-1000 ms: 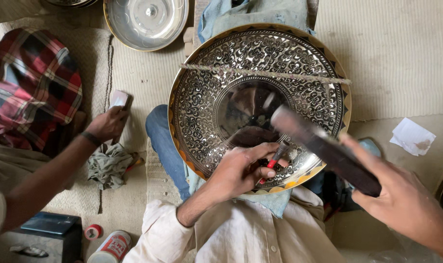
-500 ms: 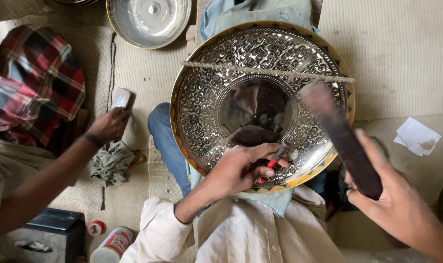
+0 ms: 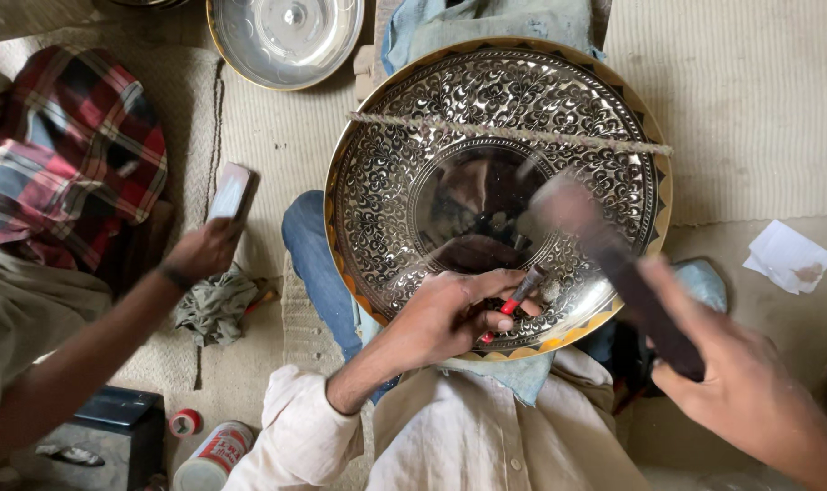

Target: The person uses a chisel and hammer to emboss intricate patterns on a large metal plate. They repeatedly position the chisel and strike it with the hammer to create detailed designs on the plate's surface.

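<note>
A large round engraved metal plate (image 3: 404, 118) with a brass rim leans on my lap, and a rope (image 3: 513, 135) runs across it. My left hand (image 3: 450, 316) pinches a small red-handled chisel (image 3: 523, 293) against the plate's lower inner band. My right hand (image 3: 732, 386) grips a dark wooden hammer (image 3: 645, 305). Its blurred head hangs over the plate, just above and to the right of the chisel.
A co-worker's hand (image 3: 200, 253) at the left holds up a small flat block (image 3: 233, 192) over a grey rag (image 3: 218, 305). A steel dish (image 3: 286, 41) lies at the top, a paper scrap (image 3: 786, 257) at the right, and a can (image 3: 212, 455) and black box (image 3: 114, 423) at the lower left.
The hammer swung away from the chisel, out to the right, and now comes back towards it, blurred. My left hand keeps the chisel in place. The co-worker's hand hardly moved.
</note>
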